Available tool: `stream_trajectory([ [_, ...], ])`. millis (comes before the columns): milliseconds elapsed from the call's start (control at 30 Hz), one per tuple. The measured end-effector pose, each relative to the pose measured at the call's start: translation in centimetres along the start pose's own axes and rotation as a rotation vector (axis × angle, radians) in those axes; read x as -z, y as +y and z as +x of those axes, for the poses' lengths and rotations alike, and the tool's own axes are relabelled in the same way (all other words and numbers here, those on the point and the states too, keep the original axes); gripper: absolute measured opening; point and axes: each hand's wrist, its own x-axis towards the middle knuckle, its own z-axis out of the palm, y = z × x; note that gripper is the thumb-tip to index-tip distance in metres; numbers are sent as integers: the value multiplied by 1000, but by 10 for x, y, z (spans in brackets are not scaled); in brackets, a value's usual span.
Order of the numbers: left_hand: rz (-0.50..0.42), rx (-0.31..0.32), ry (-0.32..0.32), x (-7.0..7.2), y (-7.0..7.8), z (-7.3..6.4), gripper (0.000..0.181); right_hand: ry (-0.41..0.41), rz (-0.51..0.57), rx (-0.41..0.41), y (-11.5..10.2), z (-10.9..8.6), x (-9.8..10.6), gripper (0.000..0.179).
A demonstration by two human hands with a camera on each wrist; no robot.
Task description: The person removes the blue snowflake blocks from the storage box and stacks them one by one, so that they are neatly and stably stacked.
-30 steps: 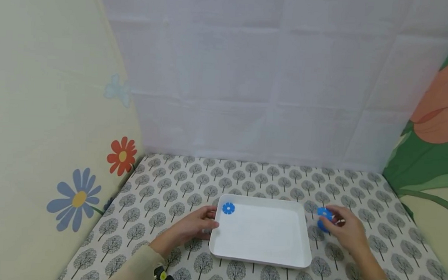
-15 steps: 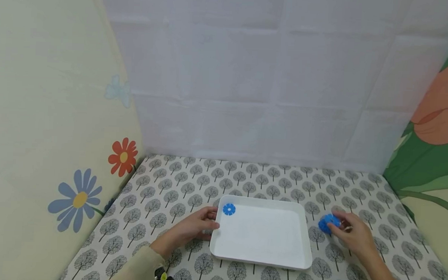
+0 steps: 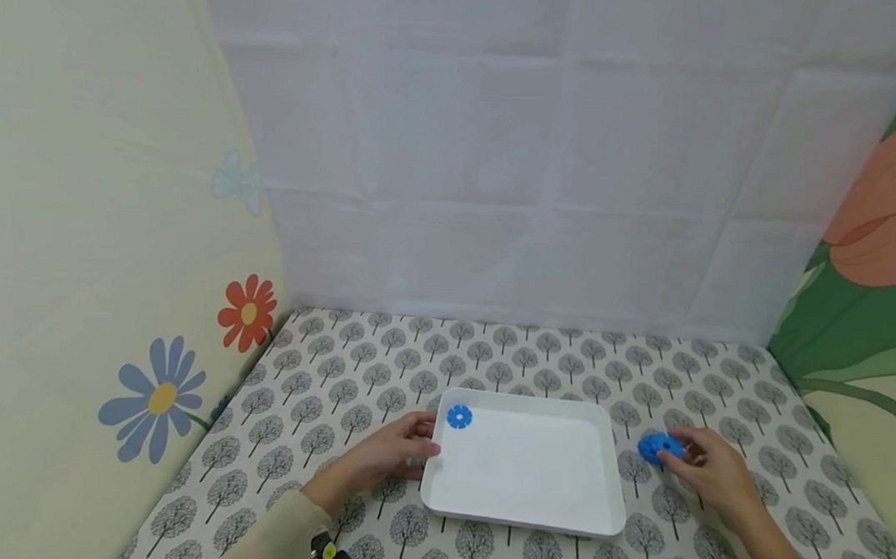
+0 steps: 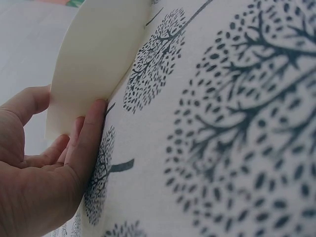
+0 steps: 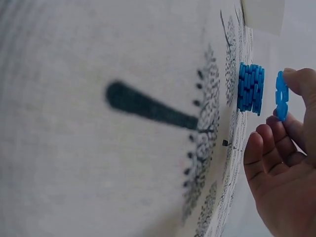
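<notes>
A white rectangular tray (image 3: 522, 466) lies on the cloth, with one blue snowflake disc (image 3: 459, 417) flat in its far left corner. At the tray's left side, my left hand (image 3: 396, 446) holds the wall, thumb at the rim and fingers against the outside, as the left wrist view shows (image 4: 49, 168). To the right of the tray stands a stack of blue snowflake discs (image 5: 251, 89). My right hand (image 3: 710, 466) pinches another notched blue disc (image 5: 282, 96) between thumb and fingertip. In the right wrist view a small gap separates it from the stack.
A tree-print cloth (image 3: 385, 352) covers the table. A white curtain (image 3: 499, 148) hangs behind it. Flower-print panels stand at the left (image 3: 119, 257) and the right.
My right hand has shifted slightly right and down. Its blue disc, earlier raised beyond the stack, now sits over the stack in the head view. My left hand and the tray stay put.
</notes>
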Motion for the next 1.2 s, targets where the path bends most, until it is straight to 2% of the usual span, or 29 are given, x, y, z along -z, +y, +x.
stream_trajectory([
  [433,-9,-1,0,-1,0,1,69,-55,-39,4,1,4,0,50],
  [1200,-4,-3,1,-1,0,0,70,-82,-66,-37,1,12,-2,52],
])
